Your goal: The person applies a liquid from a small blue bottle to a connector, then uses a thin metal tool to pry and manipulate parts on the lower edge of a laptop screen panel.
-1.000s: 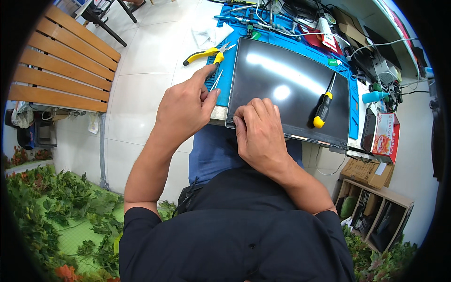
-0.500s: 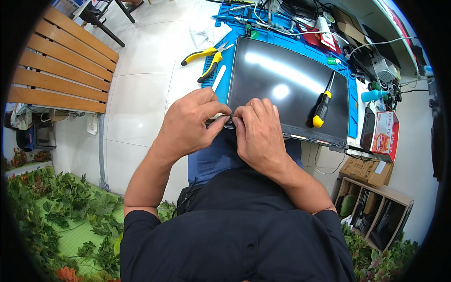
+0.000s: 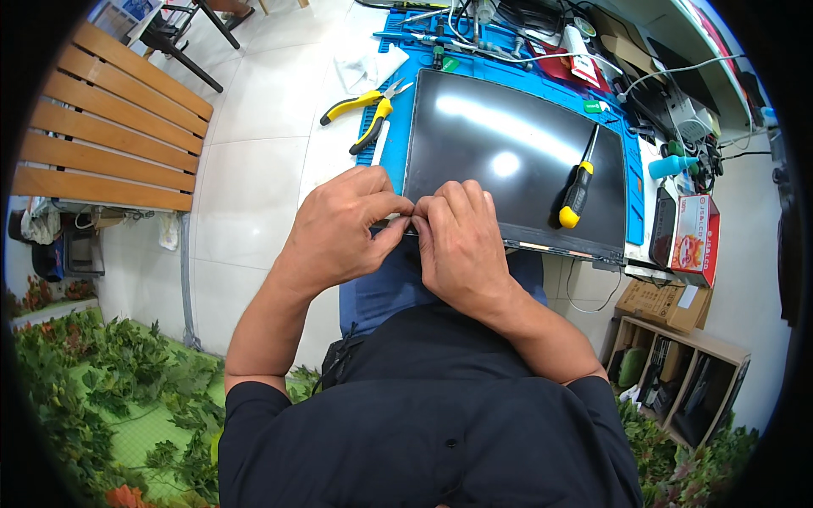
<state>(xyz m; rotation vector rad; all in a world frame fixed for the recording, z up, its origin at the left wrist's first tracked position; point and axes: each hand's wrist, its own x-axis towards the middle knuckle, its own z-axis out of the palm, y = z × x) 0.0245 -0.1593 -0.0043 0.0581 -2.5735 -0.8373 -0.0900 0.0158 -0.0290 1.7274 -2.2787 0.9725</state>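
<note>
A dark laptop screen panel [image 3: 483, 127] lies on the blue mat [image 3: 391, 80], its lower edge toward me. At its lower-left corner my left hand [image 3: 347, 224] and my right hand [image 3: 457, 241] meet, fingertips pinched very close together; what is between them is too small and hidden to make out. A yellow and black screwdriver [image 3: 578, 190] rests on the right part of the panel. Yellow-handled pliers [image 3: 373, 114] and a pale flat stick [image 3: 381, 142] lie left of the panel, just beyond my left hand.
Cables, tools and a red pouch [image 3: 567, 66] crowd the bench's back. At right stand a blue bottle [image 3: 669, 168] and a red box [image 3: 696, 241], with cardboard boxes [image 3: 660, 305] and a shelf [image 3: 677, 372] lower down. A slatted wooden bench [image 3: 118, 118] is at left.
My left hand has come down from beside the pliers to the panel's lower-left corner and closed into a pinch beside my right hand, which has stayed at that corner.
</note>
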